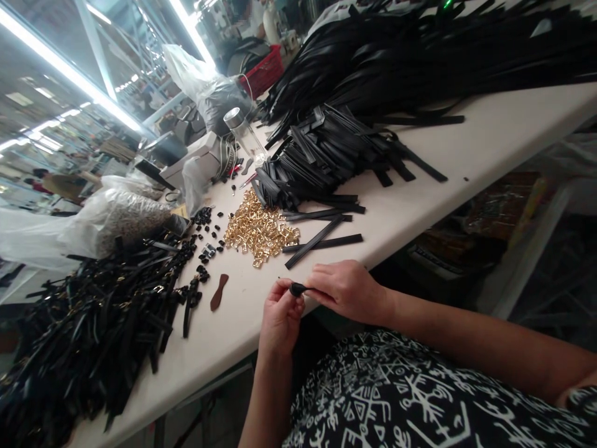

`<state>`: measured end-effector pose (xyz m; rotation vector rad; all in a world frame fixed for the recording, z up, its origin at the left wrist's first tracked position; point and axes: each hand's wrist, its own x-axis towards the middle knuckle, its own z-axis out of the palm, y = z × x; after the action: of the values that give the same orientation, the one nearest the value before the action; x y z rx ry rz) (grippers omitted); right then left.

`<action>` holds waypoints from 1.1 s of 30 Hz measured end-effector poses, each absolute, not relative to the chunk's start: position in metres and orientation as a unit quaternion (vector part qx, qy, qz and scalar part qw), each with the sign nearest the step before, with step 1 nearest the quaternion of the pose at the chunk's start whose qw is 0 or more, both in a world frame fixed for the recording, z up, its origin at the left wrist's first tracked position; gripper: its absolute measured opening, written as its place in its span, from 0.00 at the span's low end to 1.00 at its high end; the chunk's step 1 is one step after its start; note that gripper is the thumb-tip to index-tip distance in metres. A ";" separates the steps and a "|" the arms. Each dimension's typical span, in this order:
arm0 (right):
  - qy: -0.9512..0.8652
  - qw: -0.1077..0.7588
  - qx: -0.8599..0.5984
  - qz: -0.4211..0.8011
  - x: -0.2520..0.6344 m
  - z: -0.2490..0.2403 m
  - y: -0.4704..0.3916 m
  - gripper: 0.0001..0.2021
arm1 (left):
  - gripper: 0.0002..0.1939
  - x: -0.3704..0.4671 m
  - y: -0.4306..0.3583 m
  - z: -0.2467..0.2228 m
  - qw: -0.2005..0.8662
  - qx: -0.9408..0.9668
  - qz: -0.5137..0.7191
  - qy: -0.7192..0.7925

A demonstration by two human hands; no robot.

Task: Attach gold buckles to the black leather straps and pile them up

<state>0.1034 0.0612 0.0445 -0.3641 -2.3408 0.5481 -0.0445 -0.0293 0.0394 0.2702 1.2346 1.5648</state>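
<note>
From my remote seat I've got both hands on the head cam, just off the near edge of the tbl (504, 134). My L hand (282, 314) pinches a small blk pc (297, 289) btwn thumb & fingers. My R hand (347, 290) comes in from the other side, thumb & fingers pinched on the thin end of the same pc, so it sits btwn the two hands, in front of the patterned top (396, 398). Exact shape's too small to tell.

Just beyond, on the tbl: a few loose blk strips (314, 241), two of them crossed. Next to those, a heap of gold buckles (256, 227), w/ a bundle of short blk strips (326, 149) touching its far side & a mass of long blk strips (396, 62) behind. To the L: a brown pc (219, 292) lying alone, a scatter of little blk bits (202, 216), then a big pile of blk straps w/ gold bits (102, 336). Farther back: clear bottle (247, 137), tilted in my view, & red basket (265, 70).
</note>
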 end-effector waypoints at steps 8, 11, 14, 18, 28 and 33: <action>-0.942 0.305 -0.081 0.114 0.109 0.036 0.062 0.18 | 0.14 -0.053 -0.046 0.035 0.537 0.153 0.601 0.573; -0.943 0.293 -0.059 0.148 0.111 0.030 0.058 0.17 | 0.12 -0.052 -0.055 0.033 0.532 0.189 0.572 0.594; -0.915 0.280 -0.118 0.266 0.113 0.022 0.051 0.13 | 0.10 -0.049 -0.062 0.031 0.525 0.204 0.566 0.602; -0.871 0.271 -0.180 0.367 0.113 0.013 0.041 0.20 | 0.10 -0.042 -0.062 0.026 0.524 0.219 0.578 0.586; -0.865 0.233 -0.169 0.411 0.105 0.003 0.047 0.19 | 0.08 -0.038 -0.053 0.022 0.490 0.259 0.580 0.598; -0.875 0.152 -0.202 0.412 0.103 0.005 0.057 0.16 | 0.09 -0.063 -0.057 0.020 0.489 0.280 0.546 0.620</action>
<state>0.1030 0.0566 0.0050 -0.5806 -2.5118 1.1837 -0.0632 -0.0567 0.0202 0.6805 1.5061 1.3256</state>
